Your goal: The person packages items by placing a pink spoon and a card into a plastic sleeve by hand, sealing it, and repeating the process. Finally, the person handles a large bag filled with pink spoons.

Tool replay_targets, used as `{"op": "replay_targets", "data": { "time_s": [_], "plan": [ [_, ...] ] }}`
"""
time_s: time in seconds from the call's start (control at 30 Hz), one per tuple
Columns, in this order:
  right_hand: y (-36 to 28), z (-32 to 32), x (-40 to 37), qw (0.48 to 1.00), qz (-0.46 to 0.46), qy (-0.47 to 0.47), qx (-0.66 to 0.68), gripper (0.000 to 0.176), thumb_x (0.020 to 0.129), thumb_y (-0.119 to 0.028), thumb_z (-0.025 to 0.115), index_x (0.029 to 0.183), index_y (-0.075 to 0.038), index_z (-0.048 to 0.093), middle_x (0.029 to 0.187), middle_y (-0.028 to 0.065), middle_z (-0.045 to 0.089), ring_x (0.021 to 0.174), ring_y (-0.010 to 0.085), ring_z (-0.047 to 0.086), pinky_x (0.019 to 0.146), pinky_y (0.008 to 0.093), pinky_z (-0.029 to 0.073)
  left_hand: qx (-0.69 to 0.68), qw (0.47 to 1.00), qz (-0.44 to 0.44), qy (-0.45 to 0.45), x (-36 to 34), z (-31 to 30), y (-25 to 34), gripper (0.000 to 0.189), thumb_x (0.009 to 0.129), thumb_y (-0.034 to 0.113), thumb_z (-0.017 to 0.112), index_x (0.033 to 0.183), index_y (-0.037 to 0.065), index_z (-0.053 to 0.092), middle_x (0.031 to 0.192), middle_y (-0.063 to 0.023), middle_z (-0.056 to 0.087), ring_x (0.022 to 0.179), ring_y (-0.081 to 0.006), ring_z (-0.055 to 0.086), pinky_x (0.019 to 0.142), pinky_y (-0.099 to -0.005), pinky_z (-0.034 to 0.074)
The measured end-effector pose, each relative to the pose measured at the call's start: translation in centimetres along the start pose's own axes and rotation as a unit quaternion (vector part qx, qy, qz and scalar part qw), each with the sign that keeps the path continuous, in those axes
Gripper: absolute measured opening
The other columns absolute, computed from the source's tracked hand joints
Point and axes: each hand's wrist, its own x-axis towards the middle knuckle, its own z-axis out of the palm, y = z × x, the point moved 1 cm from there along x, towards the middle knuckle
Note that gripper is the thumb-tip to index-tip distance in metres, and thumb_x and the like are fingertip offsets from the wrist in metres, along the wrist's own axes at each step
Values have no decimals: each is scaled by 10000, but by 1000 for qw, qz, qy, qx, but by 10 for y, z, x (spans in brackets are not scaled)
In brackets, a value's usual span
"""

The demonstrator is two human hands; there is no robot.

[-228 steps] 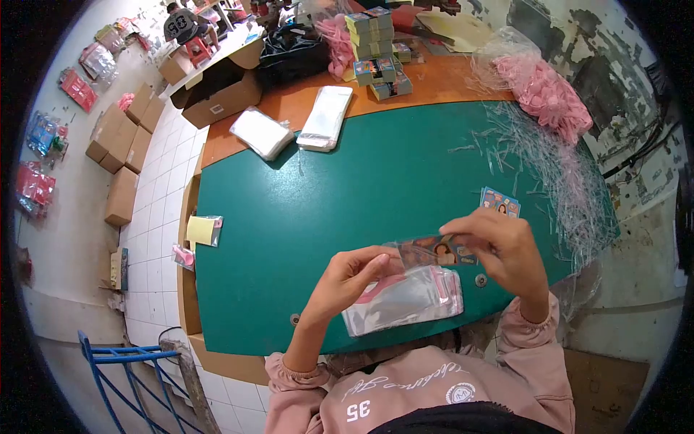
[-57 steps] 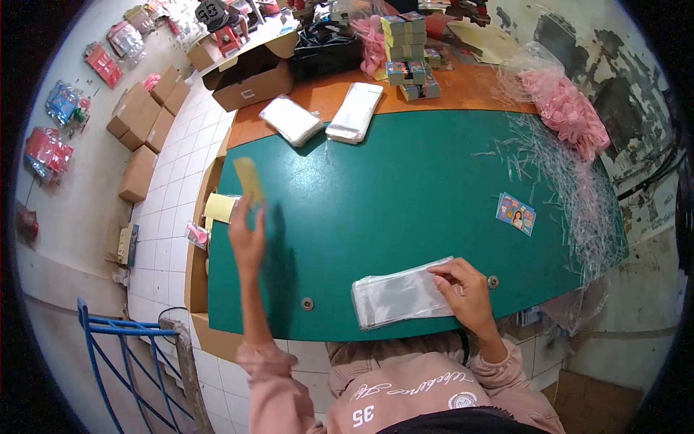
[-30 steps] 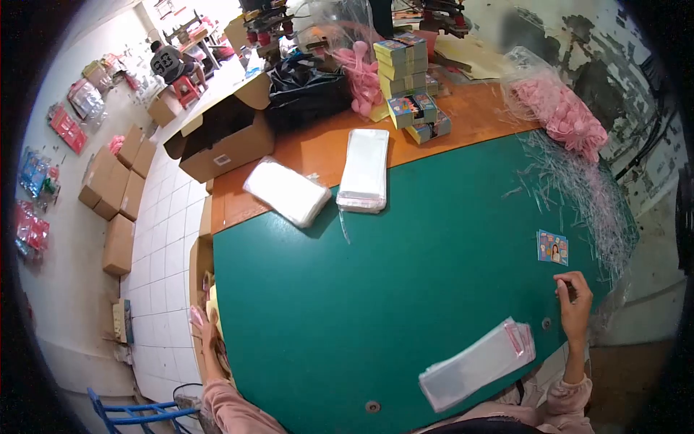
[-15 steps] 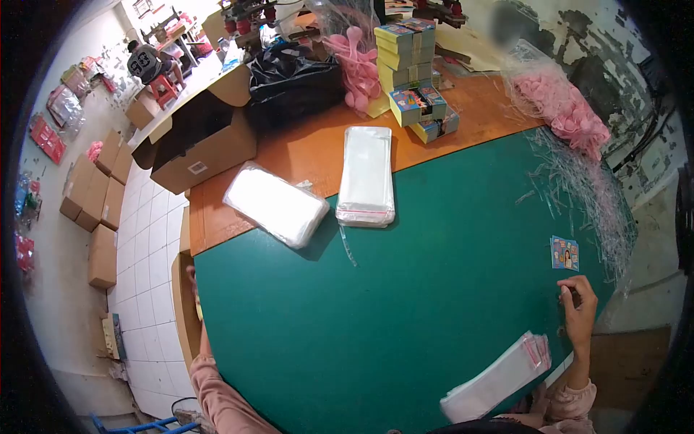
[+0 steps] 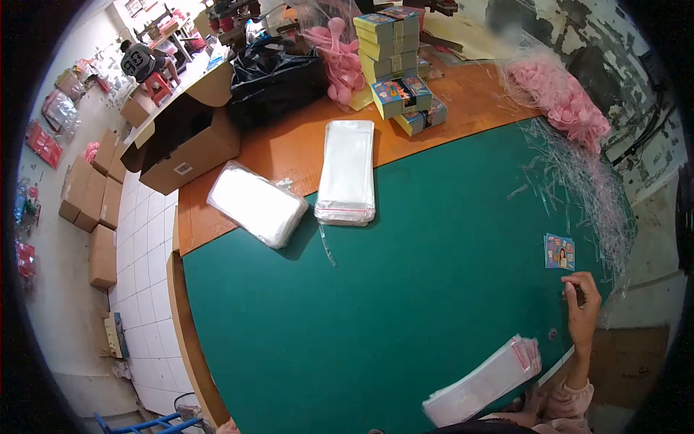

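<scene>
My right hand (image 5: 583, 302) hovers at the right edge of the green table, fingers curled in towards the thumb, and no object shows between them. Just beyond the fingertips lies a small stack of colourful printed cards (image 5: 559, 252). Nearer to me, a fanned pile of clear plastic sleeves (image 5: 484, 381) with pinkish-red strips rests by the table's front edge. Of my left hand (image 5: 228, 427) only a sliver shows at the bottom edge, beside the table's left side; its fingers are hidden.
Two packs of clear sleeves, one (image 5: 258, 205) tilted and one (image 5: 347, 173) straighter, lie at the back. Behind them are an open cardboard box (image 5: 189, 153), a black bag (image 5: 278, 79), banded card stacks (image 5: 390, 47) and pink spoons (image 5: 557, 101). A person (image 5: 141, 61) sits far left.
My left arm has drawn back from the table's left side towards the bottom edge, almost out of view. My right hand has stayed near the cards, its fingers closer together. The whole view has shifted slightly.
</scene>
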Motion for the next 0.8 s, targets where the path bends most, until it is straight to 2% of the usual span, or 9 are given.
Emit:
{"op": "replay_targets", "data": {
  "time_s": [0.13, 0.37, 0.47, 0.53, 0.67, 0.8],
  "plan": [
    [4, -1, -5, 1000, -9, -21, -6, 90, 850, -15, 493, 855, 20, 576, 842, 38, 489, 668, 78, 476, 563, 200, 394, 16, 998, -60, -8, -22, -1, 10, 448, 894, 258, 444, 1266, 14, 387, 1230, -179, 430, 1083, -256, 480, 884, -352, 413],
    [-1, -3, -5, 999, -30, -33, -19, 93, 854, -25, 492, 858, 17, 575, 848, 38, 489, 675, 79, 474, 575, 199, 399, -21, 995, 20, 99, -51, 32, -28, 473, 882, 271, 454, 1276, 23, 368, 1228, -205, 414, 1086, -286, 461, 890, -376, 397],
    [0, -7, -4, 999, -26, -39, -1, 95, 855, -32, 495, 861, 15, 577, 855, 38, 488, 677, 79, 478, 582, 200, 404, -39, 986, 49, 157, -63, 56, -52, 485, 877, 277, 458, 1280, 27, 361, 1227, -216, 407, 1088, -299, 452, 892, -386, 391],
    [6, -4, -5, 999, -15, -26, 32, 84, 826, -34, 526, 856, 9, 592, 834, 61, 521, 681, 109, 498, 583, 235, 410, -48, 978, 66, 194, -73, 75, -67, 492, 873, 281, 461, 1283, 29, 355, 1226, -223, 402, 1089, -308, 446, 893, -392, 386],
    [8, 2, -7, 997, -5, -41, 62, 82, 827, -37, 530, 853, 9, 593, 835, 58, 521, 681, 102, 496, 579, 227, 407, -62, 960, 91, 259, -92, 112, -90, 508, 866, 289, 467, 1288, 34, 345, 1224, -238, 392, 1090, -325, 435, 896, -406, 378],
    [4, -10, -8, 994, -50, -33, 96, 85, 830, -35, 529, 849, 11, 598, 840, 57, 527, 676, 95, 506, 583, 219, 413, -68, 943, 113, 307, -103, 142, -102, 523, 859, 297, 473, 1293, 39, 335, 1223, -252, 383, 1092, -342, 424, 899, -419, 369]
  ]
}}
